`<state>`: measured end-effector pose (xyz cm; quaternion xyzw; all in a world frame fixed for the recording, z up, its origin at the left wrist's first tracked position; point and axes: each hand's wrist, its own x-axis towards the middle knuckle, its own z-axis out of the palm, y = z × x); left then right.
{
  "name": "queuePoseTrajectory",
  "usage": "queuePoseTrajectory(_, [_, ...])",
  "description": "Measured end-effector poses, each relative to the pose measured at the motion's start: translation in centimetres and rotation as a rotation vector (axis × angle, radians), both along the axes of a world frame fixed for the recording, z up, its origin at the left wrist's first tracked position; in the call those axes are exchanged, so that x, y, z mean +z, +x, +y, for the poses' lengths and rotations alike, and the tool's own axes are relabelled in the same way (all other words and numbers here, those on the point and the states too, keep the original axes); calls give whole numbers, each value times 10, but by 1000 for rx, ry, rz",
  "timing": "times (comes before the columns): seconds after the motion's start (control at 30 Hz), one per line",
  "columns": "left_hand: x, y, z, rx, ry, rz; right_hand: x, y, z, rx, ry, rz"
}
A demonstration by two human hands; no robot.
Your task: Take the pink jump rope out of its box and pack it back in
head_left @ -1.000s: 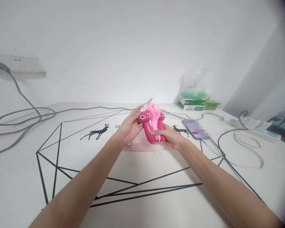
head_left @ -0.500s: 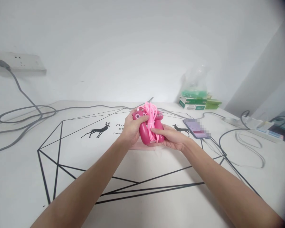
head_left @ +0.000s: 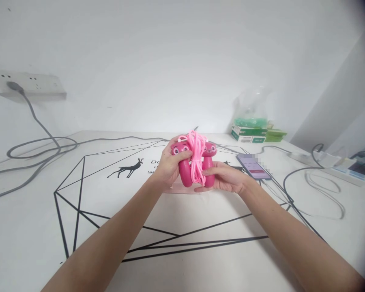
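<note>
A pink jump rope (head_left: 197, 156) is held up over the table, its cord bundled in loops between two dark pink handles topped with animal faces. My left hand (head_left: 168, 164) is closed on the left handle (head_left: 186, 173), thumb across it below the face. Round the lower part of the right handle (head_left: 209, 162) are the thumb and fingers of my right hand (head_left: 226, 177). Beneath the bundle, a clear pinkish flat item (head_left: 187, 189) lies on the table, partly hidden by the hands and handles.
A phone (head_left: 254, 167) with a cable lies to the right. Green and white boxes (head_left: 249, 133) with a plastic bag on top stand at the back right. A power strip (head_left: 346, 173) is at the far right. Grey cable loops (head_left: 42, 147) lie left, below a wall socket (head_left: 33, 84).
The right handle has turned and moved slightly right, so its face and length now show more fully beside the cord. The view has shifted a little.
</note>
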<state>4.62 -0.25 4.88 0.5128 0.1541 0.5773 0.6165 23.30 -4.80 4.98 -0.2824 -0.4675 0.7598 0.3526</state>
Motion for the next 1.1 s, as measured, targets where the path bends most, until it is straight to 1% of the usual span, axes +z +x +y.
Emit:
queuePoseTrajectory(0.13, [3, -2, -1, -53, 3, -22, 0, 3, -1, 25, -16, 8])
queuePoseTrajectory(0.27, [5, -2, -1, -55, -19, -37, 2, 6, -3, 75, -19, 12])
queuePoseTrajectory(0.53, [3, -3, -2, -53, -29, -6, 3, 7, -3, 109, -31, 13])
queuePoseTrajectory(0.8, [1, -2, -2, -46, -19, 13, 3, 5, -4, 104, -35, -12])
queuePoseTrajectory(1.1, [0, 1, -5, -3, 32, 46, 7, -5, -3, 2, -25, -78])
